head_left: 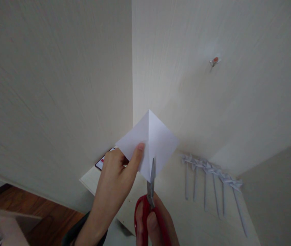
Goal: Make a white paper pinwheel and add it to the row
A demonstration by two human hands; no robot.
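A square of white paper (162, 136), creased down its middle and turned corner up, is pinched at its left half by my left hand (117, 184). That thumb lies on the front of the sheet, with the other fingers bent behind it. In my right hand (158, 225) is a pair of scissors (151, 194) with red handles. Its blades are slightly parted at the paper's bottom corner, one blade in front of the sheet, close along the crease.
Several paper pinwheels (209, 169) on sticks lie in a row on the white table (176, 218) at right. A phone (100, 163) rests behind my left hand. A small item with an orange spot (215, 60) is fixed to the wall. Wooden floor (12, 201) shows at lower left.
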